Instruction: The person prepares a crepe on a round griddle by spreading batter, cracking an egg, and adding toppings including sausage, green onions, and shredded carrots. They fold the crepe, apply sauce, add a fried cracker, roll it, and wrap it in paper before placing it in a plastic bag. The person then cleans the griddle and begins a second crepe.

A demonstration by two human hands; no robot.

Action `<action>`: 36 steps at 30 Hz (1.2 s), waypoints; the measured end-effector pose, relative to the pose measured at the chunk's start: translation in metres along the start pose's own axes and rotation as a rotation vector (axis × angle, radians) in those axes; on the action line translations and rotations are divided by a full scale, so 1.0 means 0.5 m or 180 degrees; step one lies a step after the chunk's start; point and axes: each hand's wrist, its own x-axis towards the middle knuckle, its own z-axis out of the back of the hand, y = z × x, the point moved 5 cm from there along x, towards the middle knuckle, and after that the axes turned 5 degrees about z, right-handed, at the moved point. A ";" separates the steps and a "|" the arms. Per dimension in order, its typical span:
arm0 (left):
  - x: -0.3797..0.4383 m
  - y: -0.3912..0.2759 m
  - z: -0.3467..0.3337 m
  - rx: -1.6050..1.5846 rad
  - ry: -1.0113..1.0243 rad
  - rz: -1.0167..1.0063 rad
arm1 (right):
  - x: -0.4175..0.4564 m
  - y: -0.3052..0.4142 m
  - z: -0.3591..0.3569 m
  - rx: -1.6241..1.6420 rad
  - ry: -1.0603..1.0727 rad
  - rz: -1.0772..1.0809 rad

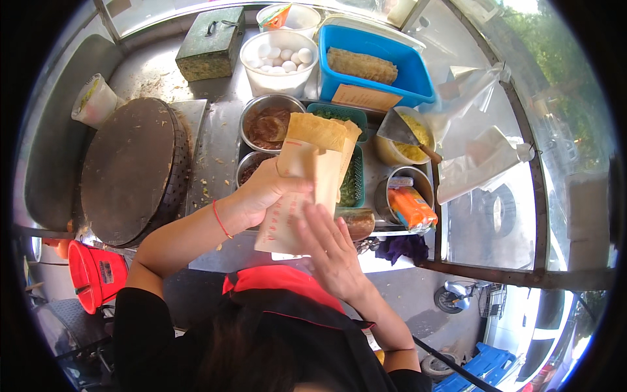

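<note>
In front of my body, my left hand (267, 188) grips a printed paper bag (281, 220) with a folded, golden-brown pancake (316, 130) sticking out of its top. The thumb lies across the bag's face. My right hand (330, 250) has its fingers extended and slightly apart, laid against or just over the bag's lower right side; I cannot tell whether it touches. Behind the pancake stands a steel pot of brown sauce (269, 120) with a ladle in it. Green baskets (360, 169) of chopped greens are partly hidden by the bag.
A round griddle (130, 171) sits at the left. Farther back are a metal box (210, 44), a bucket of eggs (279, 63) and a blue bin (377, 59). On the right, a scraper (399, 127) rests over a yellow-filled tub (416, 137), near a steel pot (384, 196) and hanging plastic bags (480, 164).
</note>
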 end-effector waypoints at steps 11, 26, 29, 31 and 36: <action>0.185 0.120 -0.079 -0.0298 -0.0551 -0.1016 | -0.023 -0.280 -0.053 0.2803 -0.2156 -0.2321; 0.394 0.119 0.147 0.1506 -0.1427 0.0222 | -0.001 -0.557 -0.211 0.3117 -0.1499 -0.3132; 0.389 0.135 0.185 0.1659 -0.1647 0.0071 | 0.050 -0.488 -0.180 0.3908 -0.2083 -0.3114; 0.401 0.146 0.188 0.1446 -0.1744 -0.0124 | 0.049 -0.501 -0.201 0.3456 -0.2160 -0.2875; 0.368 0.112 0.096 0.0222 -0.1462 -0.0237 | 0.031 -0.486 -0.161 0.2965 -0.1946 -0.2434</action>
